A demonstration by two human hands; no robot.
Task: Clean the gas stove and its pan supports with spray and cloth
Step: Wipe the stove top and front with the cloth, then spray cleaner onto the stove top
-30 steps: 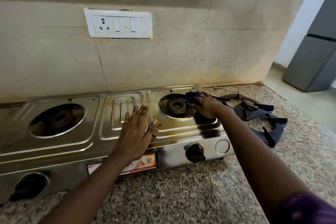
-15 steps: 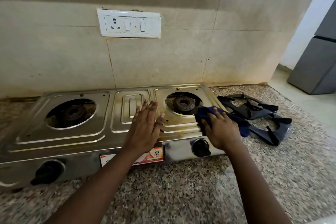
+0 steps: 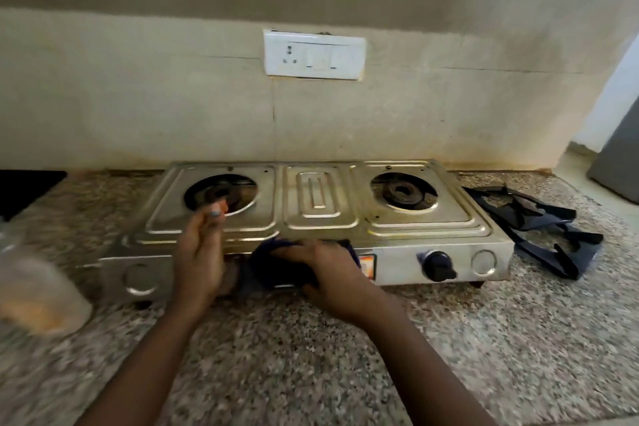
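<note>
A two-burner steel gas stove (image 3: 318,204) stands on the granite counter with both burners bare. Its two black pan supports (image 3: 539,228) lie stacked on the counter just right of it. My right hand (image 3: 325,270) presses a dark blue cloth (image 3: 273,263) against the middle of the stove's front panel. My left hand (image 3: 200,252) is raised edge-on at the stove's front left, fingers together, holding nothing, and it hides the left knob. The right knob (image 3: 437,264) is in view. I see no spray bottle that I can name.
A blurred pale translucent object (image 3: 38,290) sits at the left edge on the counter. A white switch-and-socket plate (image 3: 314,55) is on the tiled wall above the stove. A dark area (image 3: 24,187) lies at the far left. A grey fridge (image 3: 619,162) stands at the right.
My right hand slid the cloth from the right burner area down and left onto the front panel. My left hand lifted off the stove top and turned edge-on. The view shifted left.
</note>
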